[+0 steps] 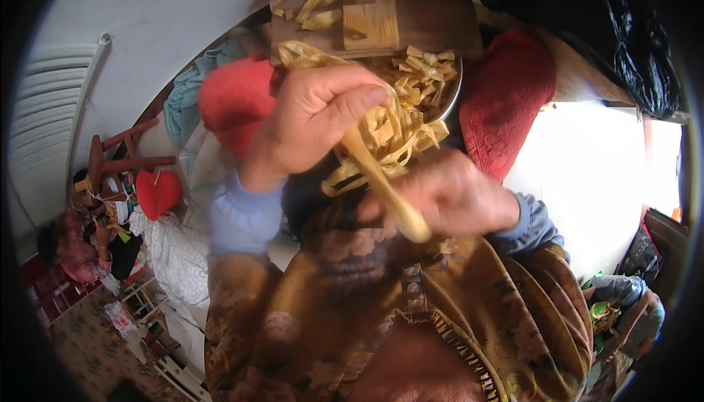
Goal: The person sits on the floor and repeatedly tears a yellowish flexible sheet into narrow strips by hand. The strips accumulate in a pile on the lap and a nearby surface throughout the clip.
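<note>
My left hand (324, 116) grips a twisted length of yellow dried plant fibre (385, 190), probably corn husk. A rounded, smooth end of this strand points down toward my chest, while a loose, flatter part (308, 54) of the fibre sticks out beyond my knuckles. Blurred by motion, my right hand (454, 195) has its fingers curled behind the lower part of the strand; whether it pinches any fibre is hidden. Between and beyond my hands, loose fibre strips (385, 132) hang in a tangle. More folded strips (426, 74) lie in a pale-rimmed bowl (458, 88).
A wooden board (434, 17) with a small wooden block fixture (371, 22) and cut strips (322, 17) lies beyond the bowl. My red-clad knees flank it. At left are a wooden stool (126, 151), a red cushion (158, 193) and another person (77, 242). Black plastic (599, 22) lies upper right.
</note>
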`<state>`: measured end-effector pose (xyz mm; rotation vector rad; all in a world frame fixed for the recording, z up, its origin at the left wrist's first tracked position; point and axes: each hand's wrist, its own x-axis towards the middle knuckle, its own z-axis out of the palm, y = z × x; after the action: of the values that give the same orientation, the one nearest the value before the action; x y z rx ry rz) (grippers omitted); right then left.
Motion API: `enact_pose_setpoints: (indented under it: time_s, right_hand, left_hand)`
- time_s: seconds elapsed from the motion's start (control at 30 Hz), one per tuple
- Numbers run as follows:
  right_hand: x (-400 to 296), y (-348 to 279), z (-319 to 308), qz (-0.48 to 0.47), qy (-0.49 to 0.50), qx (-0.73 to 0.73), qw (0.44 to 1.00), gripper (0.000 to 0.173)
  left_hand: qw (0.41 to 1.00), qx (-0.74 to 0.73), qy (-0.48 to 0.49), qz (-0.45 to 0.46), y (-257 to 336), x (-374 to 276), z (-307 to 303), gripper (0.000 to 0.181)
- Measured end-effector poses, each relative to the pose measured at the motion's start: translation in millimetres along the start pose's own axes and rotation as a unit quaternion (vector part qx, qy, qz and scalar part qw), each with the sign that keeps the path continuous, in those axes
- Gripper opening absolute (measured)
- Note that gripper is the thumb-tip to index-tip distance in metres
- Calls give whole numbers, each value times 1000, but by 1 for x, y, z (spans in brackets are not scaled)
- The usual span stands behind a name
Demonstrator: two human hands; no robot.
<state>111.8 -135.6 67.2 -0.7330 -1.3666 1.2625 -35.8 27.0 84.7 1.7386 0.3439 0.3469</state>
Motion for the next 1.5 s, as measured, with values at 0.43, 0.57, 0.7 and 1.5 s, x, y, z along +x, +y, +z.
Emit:
enact_pose_setpoints:
  time_s: [0.43, 0.57, 0.7, 1.5]
  right_hand:
    - [15, 83, -48, 19, 296, -529, 795, 22]
    - [3, 91, -48, 85, 262, -475, 836, 14]
    - [-12, 106, -41, 198, 265, -116, 937, 36]
    - [-4, 106, -29, 17, 409, -307, 859, 32]
  left_hand:
    - [922, -356, 3, -151, -89, -1, 49, 16]
    - [981, 145, 128, 7, -88, -7, 55, 13]
    - [873, 417, 183, 176, -91, -6, 58, 21]
    - [953, -275, 127, -20, -100, 6, 107, 21]
